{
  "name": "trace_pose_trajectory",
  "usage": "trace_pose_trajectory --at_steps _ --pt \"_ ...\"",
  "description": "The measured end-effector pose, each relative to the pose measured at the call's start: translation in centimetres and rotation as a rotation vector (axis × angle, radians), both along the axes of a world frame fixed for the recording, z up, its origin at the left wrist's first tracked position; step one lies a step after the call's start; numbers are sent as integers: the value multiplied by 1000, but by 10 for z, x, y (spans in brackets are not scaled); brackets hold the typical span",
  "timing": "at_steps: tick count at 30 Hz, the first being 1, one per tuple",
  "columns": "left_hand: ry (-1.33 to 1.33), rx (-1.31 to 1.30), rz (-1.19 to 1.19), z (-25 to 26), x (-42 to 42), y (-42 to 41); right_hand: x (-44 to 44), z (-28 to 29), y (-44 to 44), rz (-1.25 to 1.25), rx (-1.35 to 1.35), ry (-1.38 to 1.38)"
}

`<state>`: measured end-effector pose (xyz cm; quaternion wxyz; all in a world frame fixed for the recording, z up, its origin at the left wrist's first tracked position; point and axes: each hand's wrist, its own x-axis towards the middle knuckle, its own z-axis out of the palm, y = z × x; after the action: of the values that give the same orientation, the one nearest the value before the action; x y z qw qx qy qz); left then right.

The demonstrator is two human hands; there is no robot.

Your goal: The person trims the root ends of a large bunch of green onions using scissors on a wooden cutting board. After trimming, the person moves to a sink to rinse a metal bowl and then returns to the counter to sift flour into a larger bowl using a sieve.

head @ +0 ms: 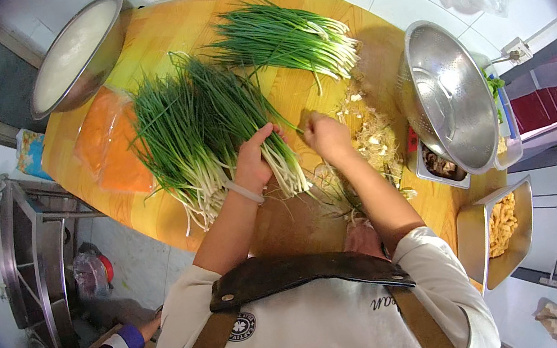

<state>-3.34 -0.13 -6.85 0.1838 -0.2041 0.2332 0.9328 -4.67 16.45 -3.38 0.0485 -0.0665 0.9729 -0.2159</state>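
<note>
My left hand (pixel 255 164) grips a bunch of scallions (pixel 230 91) near its white ends, green tops pointing away from me. My right hand (pixel 327 136) is just to its right, fingers pinched at the end of a single green scallion leaf (pixel 280 114) that slants down from the bunch. Against the held bunch, on its left, lies a loose heap of scallions (pixel 168 131). Another pile of scallions (pixel 284 39) rests farther back, white ends to the right. Beside and beyond my right forearm are scattered roots and peeled trimmings (pixel 377 142).
Flat orange packs (pixel 115 145) and a steel bowl (pixel 125 50) of whitish contents stand left on the wooden table (pixel 162 23). At right, a tilted steel colander (pixel 455 97) leans over small containers, near a steel pan (pixel 523 250) of orange-brown food. A person's arm (pixel 144 326) shows lower left.
</note>
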Motion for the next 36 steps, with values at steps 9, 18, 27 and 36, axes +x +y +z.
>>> trace_pose_trajectory --at_steps 9,18,27,36 --pt "53 61 -12 0 10 14 4 -39 6 -20 225 158" --pt "21 122 -99 -1 16 11 4 -38 11 -35 262 57" --pt "72 182 -106 -1 24 2 -2 36 14 77 -48 -360" --pt "153 164 -49 3 20 18 49 46 10 -58 -20 -119"
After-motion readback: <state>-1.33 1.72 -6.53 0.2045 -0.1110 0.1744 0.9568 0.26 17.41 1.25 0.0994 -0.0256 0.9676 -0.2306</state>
